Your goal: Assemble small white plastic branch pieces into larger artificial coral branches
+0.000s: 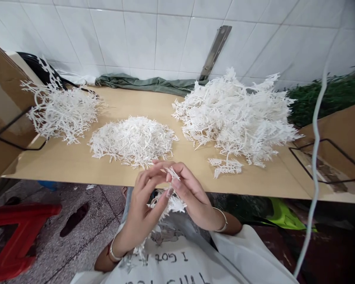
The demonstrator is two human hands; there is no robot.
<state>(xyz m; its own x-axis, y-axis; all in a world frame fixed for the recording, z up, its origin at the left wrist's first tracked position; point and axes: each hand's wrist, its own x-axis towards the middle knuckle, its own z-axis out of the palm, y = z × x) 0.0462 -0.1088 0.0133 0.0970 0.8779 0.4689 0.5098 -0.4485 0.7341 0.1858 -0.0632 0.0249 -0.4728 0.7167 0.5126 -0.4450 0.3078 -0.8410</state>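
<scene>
Over the table edge [77, 173], left hand [142, 209] and right hand [192, 197] pinch one white sprig [172, 172] (fingertips closed on it).

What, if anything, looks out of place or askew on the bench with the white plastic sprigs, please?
One stray sprig lies apart on the table, just in front of the big right pile. A metal bar leans tilted against the tiled wall. Otherwise the three heaps sit separate, and both hands pinch a white sprig.

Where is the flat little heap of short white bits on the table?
In the head view, the flat heap lies mid-table, between the left branch pile and the big right pile, just beyond both hands.
</scene>
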